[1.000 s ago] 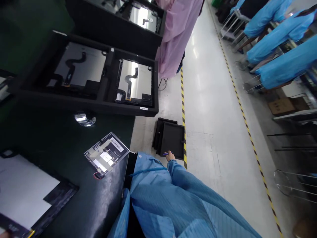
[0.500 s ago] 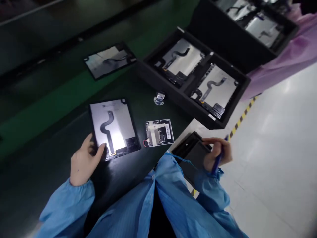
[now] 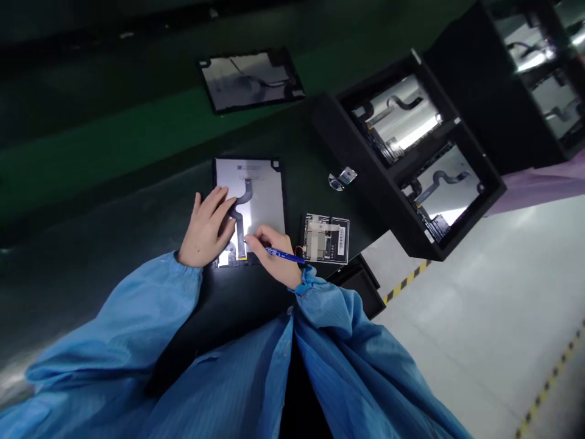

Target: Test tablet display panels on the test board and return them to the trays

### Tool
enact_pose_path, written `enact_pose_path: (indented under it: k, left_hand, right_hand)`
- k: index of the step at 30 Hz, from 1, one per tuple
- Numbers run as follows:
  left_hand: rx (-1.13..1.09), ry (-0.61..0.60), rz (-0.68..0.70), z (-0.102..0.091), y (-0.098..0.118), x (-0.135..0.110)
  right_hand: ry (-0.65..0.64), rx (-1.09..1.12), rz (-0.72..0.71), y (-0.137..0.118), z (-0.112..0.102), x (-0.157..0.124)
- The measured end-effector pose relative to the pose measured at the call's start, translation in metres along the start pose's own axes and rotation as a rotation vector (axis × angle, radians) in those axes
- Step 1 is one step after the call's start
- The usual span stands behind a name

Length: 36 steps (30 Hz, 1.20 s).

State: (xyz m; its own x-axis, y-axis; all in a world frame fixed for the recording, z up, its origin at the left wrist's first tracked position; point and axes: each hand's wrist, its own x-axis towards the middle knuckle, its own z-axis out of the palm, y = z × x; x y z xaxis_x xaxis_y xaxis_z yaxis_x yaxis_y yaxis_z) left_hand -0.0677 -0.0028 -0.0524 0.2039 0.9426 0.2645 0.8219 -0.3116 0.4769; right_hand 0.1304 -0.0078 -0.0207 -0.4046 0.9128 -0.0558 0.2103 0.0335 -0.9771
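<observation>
Head view: a worker in a blue gown bends over a dark bench (image 3: 150, 201), both hands on one display panel. At left, the left hand (image 3: 205, 228) lies open and spread across the panel's left edge, its fingertips reaching the bend of a dark ribbon cable (image 3: 241, 235). The panel (image 3: 265, 204) rests flat on the bench directly ahead of the worker, between the hands, its long axis running away from the body; the cable follows that same line, its yellow-edged end toward the worker. Behind it lies a second panel (image 3: 251, 82), set crosswise. From the right, the right hand (image 3: 274, 261) is closed around a blue pen (image 3: 289, 256), the tip right at the cable's right side near that end, closer to it than the left hand; whether it touches cannot be told. Just beyond sit a circuit board (image 3: 317, 241) and a shiny scrap (image 3: 348, 177). Farther right, a black case (image 3: 372, 175) holds two more panels, one in each compartment.
</observation>
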Motion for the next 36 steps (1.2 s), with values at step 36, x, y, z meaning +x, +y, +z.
enact_pose_path:
  k: [36]
  left_hand:
    - [-0.023,-0.014,0.081,0.005,0.023,-0.007]
  right_hand:
    - [0.226,-0.217,-0.075,-0.011,-0.045,0.049]
